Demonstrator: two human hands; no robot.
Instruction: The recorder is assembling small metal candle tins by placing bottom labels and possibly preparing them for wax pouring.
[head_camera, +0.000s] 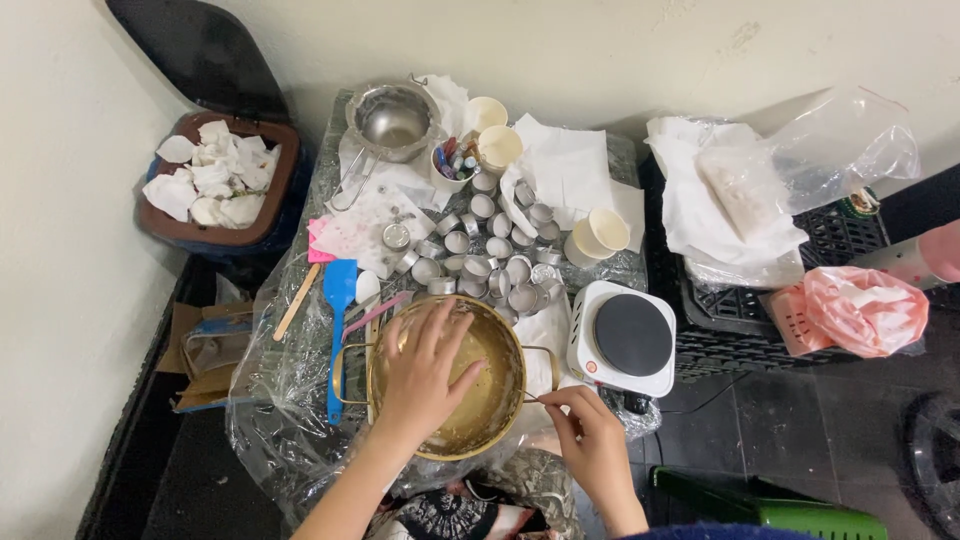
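Two hands at brass pot (505, 400): left hand (425, 375) spread inside, right hand (590, 440) pinching rim handle.

Brass-coloured pot (470, 420): round, two loop handles at 3 and 9 o'clock, upright, pale residue inside, on plastic-covered table.

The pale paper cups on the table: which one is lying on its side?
The pale paper cup just behind the white electric hotplate lies tipped over, mouth facing right. The two pale paper cups beside the steel strainer bowl stand upright.
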